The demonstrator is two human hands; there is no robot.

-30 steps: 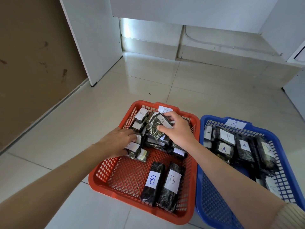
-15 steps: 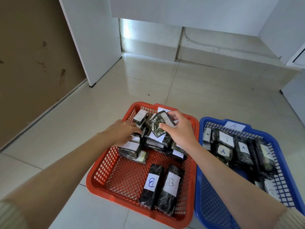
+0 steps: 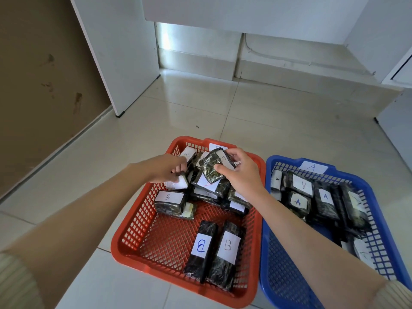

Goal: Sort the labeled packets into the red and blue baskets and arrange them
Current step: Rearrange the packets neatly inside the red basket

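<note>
Two grips work over pile at far end of red basket (image 3: 142,215). Since a second ago, left grip (image 3: 165,168) has pinched white-labelled packet (image 3: 179,185) up off pile's left side, clear of flat B packet (image 3: 169,197) below. Right grip (image 3: 240,175) stays curled round dark packet (image 3: 209,168) above heap. Arranging of B lot looks early. Pair of B packets (image 3: 227,248) lies side by side at near end. Blue basket (image 3: 281,158) alongside holds A packets (image 3: 325,197), loosely rowed.

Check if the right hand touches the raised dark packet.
Touching. Head view shows the right hand gripping the dark packet, thumb pressed on its face.
</note>
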